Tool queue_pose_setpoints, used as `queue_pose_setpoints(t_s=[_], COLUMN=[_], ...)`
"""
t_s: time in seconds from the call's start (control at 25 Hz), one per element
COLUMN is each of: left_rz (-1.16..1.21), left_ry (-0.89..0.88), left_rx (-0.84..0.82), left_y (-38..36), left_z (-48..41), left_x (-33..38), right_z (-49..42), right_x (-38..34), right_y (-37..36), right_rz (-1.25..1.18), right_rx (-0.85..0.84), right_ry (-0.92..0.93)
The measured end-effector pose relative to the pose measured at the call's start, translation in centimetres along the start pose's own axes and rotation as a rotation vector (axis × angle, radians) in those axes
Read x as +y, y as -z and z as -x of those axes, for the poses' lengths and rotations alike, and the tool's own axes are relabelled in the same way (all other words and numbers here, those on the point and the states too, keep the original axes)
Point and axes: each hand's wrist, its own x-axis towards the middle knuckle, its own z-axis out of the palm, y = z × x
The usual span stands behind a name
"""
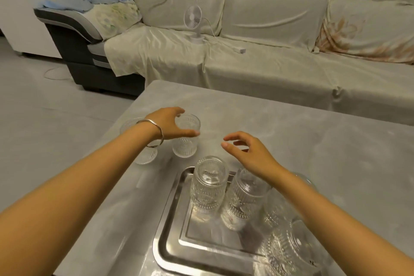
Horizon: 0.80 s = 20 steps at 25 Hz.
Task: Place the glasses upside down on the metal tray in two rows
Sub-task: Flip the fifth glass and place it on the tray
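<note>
A metal tray [170, 226] lies on the grey table near me. Several ribbed clear glasses stand upside down on it, among them one at the far left [208, 184], one beside it [244, 197] and one at the near right [289, 251]. Left of the tray, two glasses stand upright on the table: one [187, 139] with my left hand [172, 125] curled around its rim, fingers and thumb at its sides, and another [143, 154] partly hidden under my left wrist. My right hand [248, 150] hovers open above the tray's far edge, holding nothing.
The grey table [313, 141] stretches ahead and to the right. Behind it stands a covered sofa [268, 63] with a small white fan [193, 20] and a power strip on its seat. Floor lies to the left of the table.
</note>
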Motion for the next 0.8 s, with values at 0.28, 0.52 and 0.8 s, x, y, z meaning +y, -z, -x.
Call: queue_pose_setpoints(t_s=[0.28,0.52,0.8], left_rz=[0.108,0.92,1.288], left_ry=[-0.016,-0.077,-0.144], left_rx=[0.214,0.289,-0.162], left_y=[0.3,3.5,0.6], left_z=[0.4,5.6,13.2], left_x=[0.3,4.7,7.6], right_z=[0.5,2.1,8.6], right_x=[-0.7,-5.3,-9.1], right_y=[0.4,1.9,5.9], right_rz=[-0.022,-0.428,-0.564], right_rx=[-0.001,0.031,0.061], right_ry=[-0.019,-0.078,0.031])
